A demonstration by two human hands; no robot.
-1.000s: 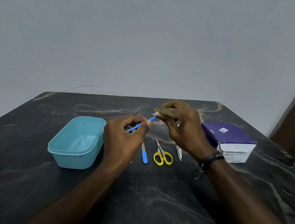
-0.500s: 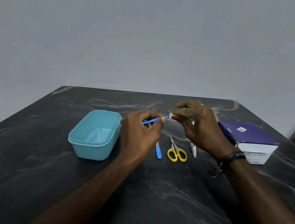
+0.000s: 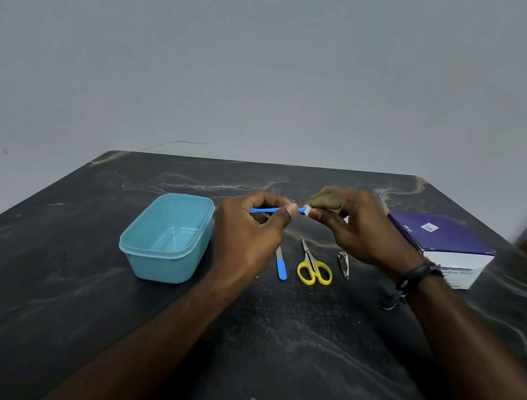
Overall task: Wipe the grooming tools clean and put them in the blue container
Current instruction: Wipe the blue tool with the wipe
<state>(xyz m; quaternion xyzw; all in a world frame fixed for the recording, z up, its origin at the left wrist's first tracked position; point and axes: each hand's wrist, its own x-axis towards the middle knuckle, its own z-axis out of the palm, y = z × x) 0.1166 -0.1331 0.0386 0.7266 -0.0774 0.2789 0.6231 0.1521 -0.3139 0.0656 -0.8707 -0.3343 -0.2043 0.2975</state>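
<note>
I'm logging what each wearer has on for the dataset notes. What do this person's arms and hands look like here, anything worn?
Both forearms are bare, with no sleeves in view. The right hand has a dark braided wristband at the wrist, with a loose end hanging below it. The left hand and its wrist show no band or watch. No gloves on either hand; rings cannot be made out.
</note>
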